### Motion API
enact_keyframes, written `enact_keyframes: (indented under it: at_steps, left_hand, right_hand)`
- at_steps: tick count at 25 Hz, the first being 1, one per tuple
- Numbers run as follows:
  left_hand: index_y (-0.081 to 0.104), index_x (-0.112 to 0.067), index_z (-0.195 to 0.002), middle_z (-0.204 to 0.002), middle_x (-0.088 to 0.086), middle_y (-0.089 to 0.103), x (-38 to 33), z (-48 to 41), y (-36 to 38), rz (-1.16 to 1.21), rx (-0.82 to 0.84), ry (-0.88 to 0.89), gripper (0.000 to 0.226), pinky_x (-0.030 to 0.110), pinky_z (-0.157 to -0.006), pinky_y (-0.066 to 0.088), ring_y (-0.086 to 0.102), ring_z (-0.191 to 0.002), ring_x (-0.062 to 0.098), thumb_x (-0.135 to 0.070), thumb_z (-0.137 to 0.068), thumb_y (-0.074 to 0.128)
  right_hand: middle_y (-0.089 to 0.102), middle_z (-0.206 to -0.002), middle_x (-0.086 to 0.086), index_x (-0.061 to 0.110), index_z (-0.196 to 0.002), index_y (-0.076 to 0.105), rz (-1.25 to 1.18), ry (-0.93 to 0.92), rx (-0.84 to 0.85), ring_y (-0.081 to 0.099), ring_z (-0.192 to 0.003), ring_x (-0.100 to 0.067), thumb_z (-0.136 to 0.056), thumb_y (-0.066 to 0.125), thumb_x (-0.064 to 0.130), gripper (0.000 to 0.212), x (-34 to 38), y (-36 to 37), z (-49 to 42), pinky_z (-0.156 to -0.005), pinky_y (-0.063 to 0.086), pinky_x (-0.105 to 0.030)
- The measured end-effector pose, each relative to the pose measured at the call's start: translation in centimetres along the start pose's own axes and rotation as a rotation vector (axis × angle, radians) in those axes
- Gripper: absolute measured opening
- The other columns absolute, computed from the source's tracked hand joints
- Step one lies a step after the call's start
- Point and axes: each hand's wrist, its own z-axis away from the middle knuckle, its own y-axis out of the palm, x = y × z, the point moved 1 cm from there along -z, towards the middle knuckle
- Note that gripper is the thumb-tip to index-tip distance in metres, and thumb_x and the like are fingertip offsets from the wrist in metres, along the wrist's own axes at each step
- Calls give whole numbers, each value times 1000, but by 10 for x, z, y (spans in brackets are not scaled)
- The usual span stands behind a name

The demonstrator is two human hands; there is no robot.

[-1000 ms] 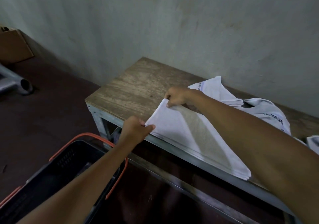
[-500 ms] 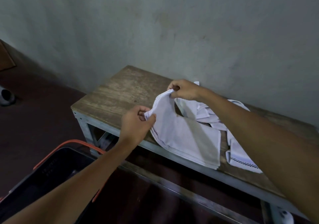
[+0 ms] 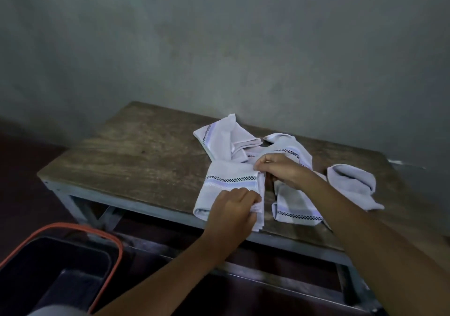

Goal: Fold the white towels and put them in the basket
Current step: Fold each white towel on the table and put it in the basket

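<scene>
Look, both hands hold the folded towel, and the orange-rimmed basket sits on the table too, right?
No. The left hand and right hand do hold the folded towel, but the basket is down beside the table, not on it, as the head view shows.

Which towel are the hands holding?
The folded towel at the front of the table: left hand and right hand both pinch its right side. The other towels lie crumpled behind and right of it.

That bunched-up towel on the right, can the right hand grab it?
Probably yes: the bunched towel lies beside the right hand, nothing between, though that hand pinches the folded towel now.
</scene>
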Motion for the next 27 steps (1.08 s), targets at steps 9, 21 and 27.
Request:
enact_keyframes:
  at_steps: [9,21,27]
  left_hand:
    - [54,-22,-88,-75,-2,55,3,3,27,-32,141,132,15,30,-64,30,50,-69,20,-23,-73,53]
    - [69,-23,-92,-83,-7,60,3,10,14,9,184,164,18,32,-69,36,52,-78,16,-29,-83,55]
    - [50,-12,-132,-138,6,51,57,22,-9,-253,251,-252,54,40,-91,46,51,-124,23,-39,-90,31]
  right_hand:
    - [63,-97,3,10,-95,66,239,-107,-96,57,-91,-13,-87,60,11,10,-33,5,-13,-73,46,-19]
    - [53,-99,-3,16,-101,63,706,-348,-290,55,-94,-24,-89,56,20,14,-29,15,-3,-77,44,-33]
    - [41,-144,-11,10,-139,38,776,-467,-195,36,-134,-26,-98,34,35,47,-19,63,18,-109,31,-46]
